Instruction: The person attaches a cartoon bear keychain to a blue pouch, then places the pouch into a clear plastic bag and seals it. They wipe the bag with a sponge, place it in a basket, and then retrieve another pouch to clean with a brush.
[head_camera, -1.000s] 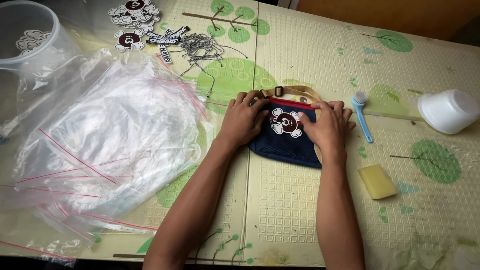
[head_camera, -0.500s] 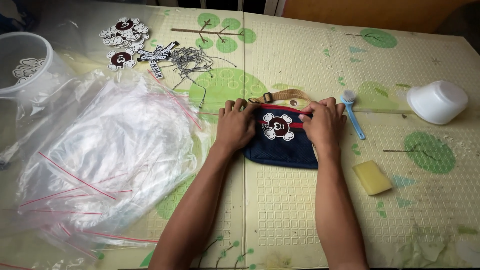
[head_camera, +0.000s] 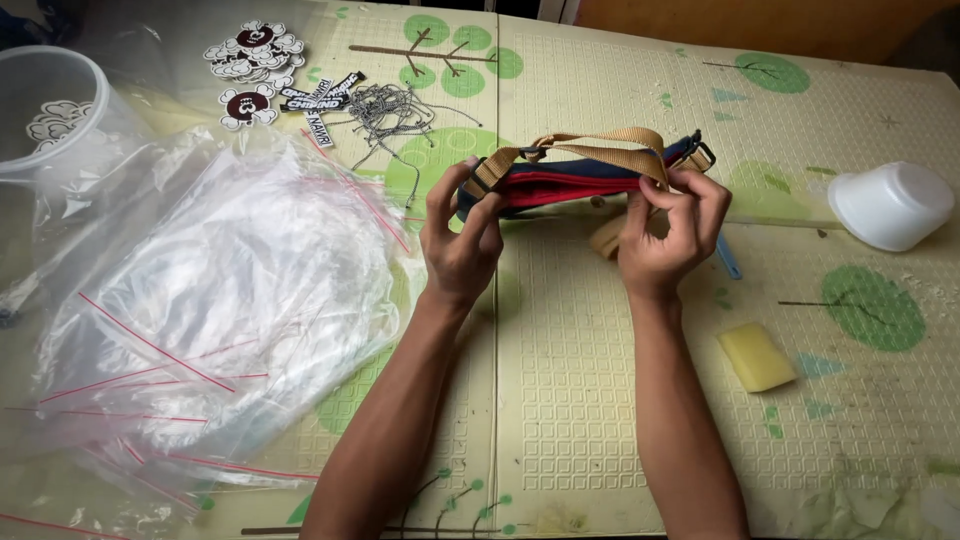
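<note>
Lifted off the counter (head_camera: 600, 400), the pouch (head_camera: 570, 185) now hangs edge-up between both hands.
Left hand (head_camera: 462, 245) pinches its left end, right hand (head_camera: 668, 228) its right end under the tan strap (head_camera: 600, 145); bags (head_camera: 210, 300) lie left, sponge (head_camera: 757, 356) right.

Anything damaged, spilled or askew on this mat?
Yes: the pale green foam mat is worn and flaking at its near right corner, with crumbs scattered by the white plastic cup lying on its side. The navy fabric pouch held in both hands looks intact.
</note>
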